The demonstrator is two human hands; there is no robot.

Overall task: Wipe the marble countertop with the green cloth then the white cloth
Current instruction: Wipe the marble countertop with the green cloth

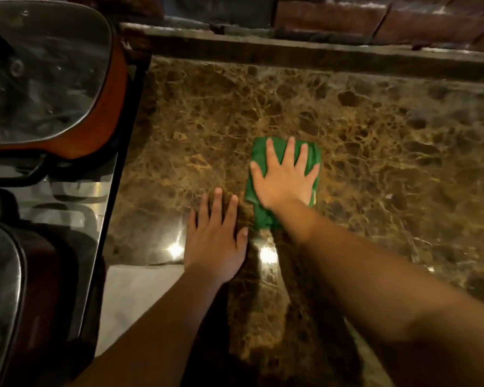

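Note:
The brown marble countertop (pixel 375 129) fills the middle and right of the view. A folded green cloth (pixel 259 155) lies on it near the centre. My right hand (pixel 284 177) presses flat on the cloth with fingers spread and straight. My left hand (pixel 215 241) rests flat on the bare marble just left of and nearer than the cloth, fingers straight. A white cloth (pixel 134 297) lies at the near edge of the counter, partly under my left forearm.
A black glass stove top (pixel 76 196) borders the counter on the left. An orange pot with a glass lid (pixel 45 71) stands on it at the back, a dark lidded pot (pixel 9 297) at the front. A raised ledge (pixel 291 48) and brick wall close the far side.

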